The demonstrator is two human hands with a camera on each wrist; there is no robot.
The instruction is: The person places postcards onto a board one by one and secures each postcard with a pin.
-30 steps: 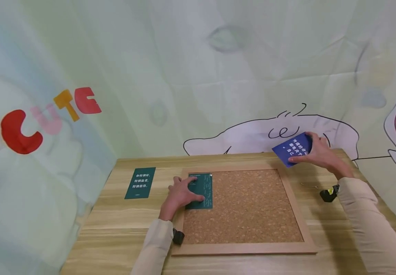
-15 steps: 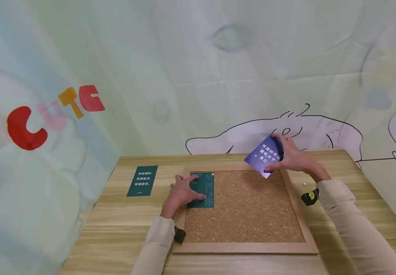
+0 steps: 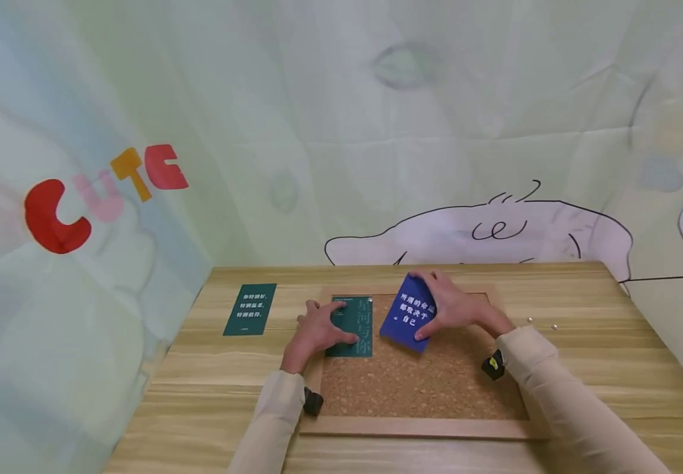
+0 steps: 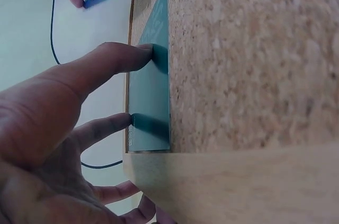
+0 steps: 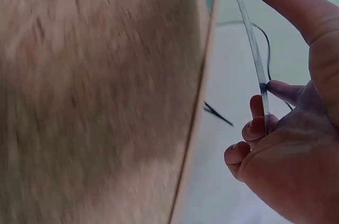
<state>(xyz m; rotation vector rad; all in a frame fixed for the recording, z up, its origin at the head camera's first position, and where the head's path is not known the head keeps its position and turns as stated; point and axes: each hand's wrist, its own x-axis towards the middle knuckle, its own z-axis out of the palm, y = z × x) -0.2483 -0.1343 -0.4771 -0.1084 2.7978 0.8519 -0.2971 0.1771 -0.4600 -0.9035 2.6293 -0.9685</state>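
My left hand rests thumb and forefinger on a dark green card lying in the upper left corner of the framed cork board. In the left wrist view, the thumb and fingertip press on this green card. Over the board, just right of it, my right hand holds a blue card with white writing by its edges, slightly tilted. The right wrist view shows the held card nearly edge-on, apart from the cork. A small pale dot marks the green card's upper right corner.
Another green card with white writing lies on the wooden table left of the board. Two small pale pieces, too small to identify, lie right of the board. A printed curtain hangs behind the table.
My right hand has carried the blue card leftward and down, from the board's upper right to beside the pressed green card. The left hand stays in place on that green card.
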